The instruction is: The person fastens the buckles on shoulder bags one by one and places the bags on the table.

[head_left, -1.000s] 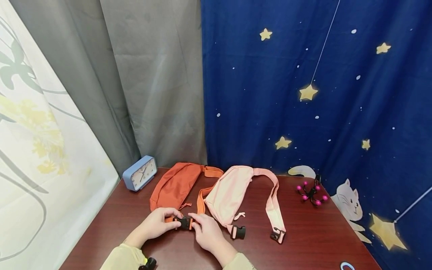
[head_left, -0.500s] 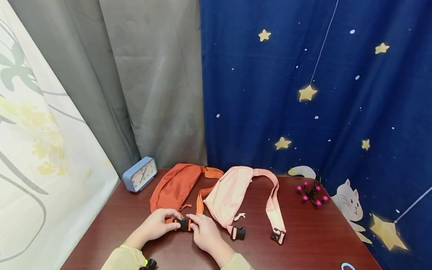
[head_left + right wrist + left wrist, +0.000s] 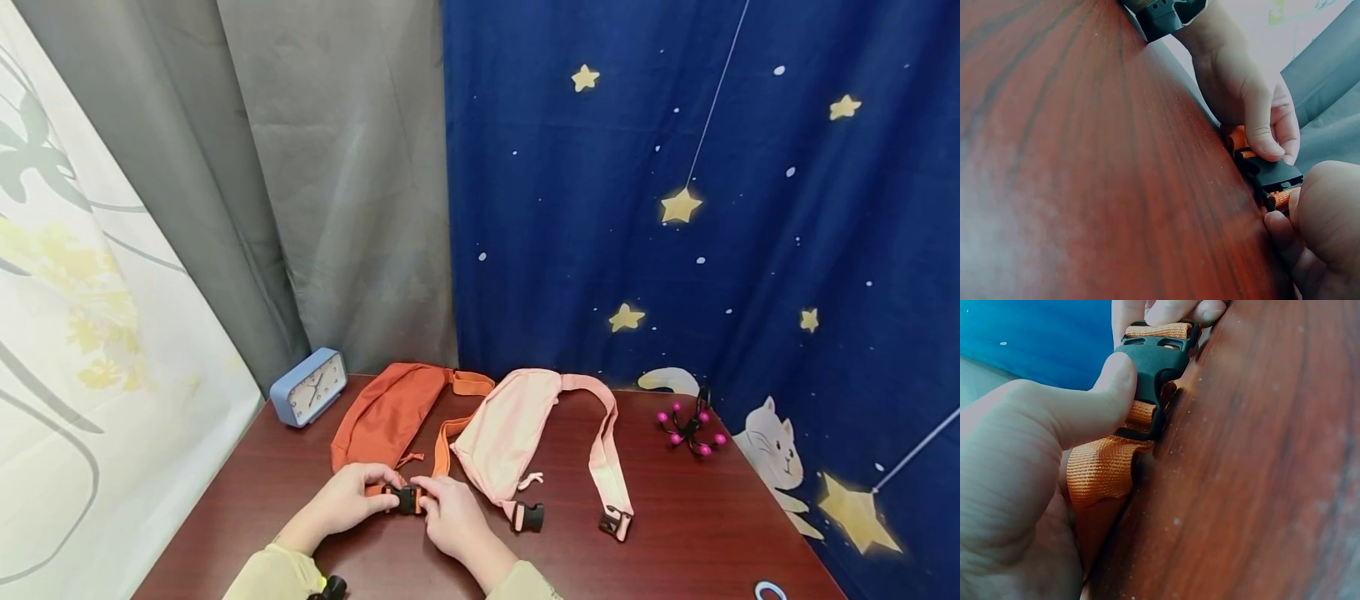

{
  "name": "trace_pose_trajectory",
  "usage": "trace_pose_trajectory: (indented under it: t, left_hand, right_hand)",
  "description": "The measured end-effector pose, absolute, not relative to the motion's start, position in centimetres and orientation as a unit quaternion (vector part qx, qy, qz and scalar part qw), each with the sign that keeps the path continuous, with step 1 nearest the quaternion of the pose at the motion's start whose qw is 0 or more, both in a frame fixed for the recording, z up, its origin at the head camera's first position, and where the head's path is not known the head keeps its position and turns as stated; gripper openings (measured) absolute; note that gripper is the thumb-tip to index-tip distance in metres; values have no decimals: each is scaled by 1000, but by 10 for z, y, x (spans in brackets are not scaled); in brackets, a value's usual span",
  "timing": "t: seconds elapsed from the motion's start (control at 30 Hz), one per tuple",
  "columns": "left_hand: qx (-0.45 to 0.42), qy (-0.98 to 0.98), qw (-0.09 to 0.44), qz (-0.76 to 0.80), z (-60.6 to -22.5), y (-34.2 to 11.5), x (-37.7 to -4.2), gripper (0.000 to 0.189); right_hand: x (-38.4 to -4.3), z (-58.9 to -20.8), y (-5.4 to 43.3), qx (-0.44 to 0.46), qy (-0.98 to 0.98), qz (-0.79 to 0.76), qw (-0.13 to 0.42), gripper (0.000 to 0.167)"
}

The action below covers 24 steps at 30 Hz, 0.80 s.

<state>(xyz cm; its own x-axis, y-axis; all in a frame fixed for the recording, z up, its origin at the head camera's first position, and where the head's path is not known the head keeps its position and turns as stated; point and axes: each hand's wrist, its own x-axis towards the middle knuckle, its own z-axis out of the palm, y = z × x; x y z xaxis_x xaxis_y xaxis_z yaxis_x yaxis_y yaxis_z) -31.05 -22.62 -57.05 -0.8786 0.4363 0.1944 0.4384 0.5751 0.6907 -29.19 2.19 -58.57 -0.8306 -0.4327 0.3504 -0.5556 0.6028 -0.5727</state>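
An orange waist bag [image 3: 390, 412] lies on the table, and the black side-release buckle [image 3: 1159, 369] on its strap [image 3: 1107, 465] is between my hands. The two buckle halves sit joined together. My left hand [image 3: 352, 500] pinches the buckle's left end, thumb on top, with the orange strap running under the palm. At the other end, my right hand [image 3: 457, 517] pinches the strap and the buckle's edge; its fingertips show at the top in the left wrist view. A pink waist bag [image 3: 506, 433] lies to the right, its buckle halves [image 3: 528, 517] apart.
A blue alarm clock [image 3: 309, 387] stands at the table's back left corner. At the back right is a black object with pink balls [image 3: 692, 429]. A pale blue ring [image 3: 769, 591] lies near the front right. Curtains hang behind the table [image 3: 675, 517].
Both hands keep their hold on the orange bag's buckle. The right hand has shifted slightly left and the buckle a little with it; the bags stay put.
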Motion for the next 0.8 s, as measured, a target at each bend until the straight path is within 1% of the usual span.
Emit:
trace_pose_trajectory:
  t: [0.4, 0.8]
  left_hand:
    - [-241, -890, 5, -386, -571, -226, -310, 10]
    - [-236, -892, 5, -386, -572, -226, -312, 11]
  right_hand:
    - [-291, -587, 20, 277, -889, 355, 81, 35]
    - [-290, -584, 19, 276, -892, 348, 87, 34]
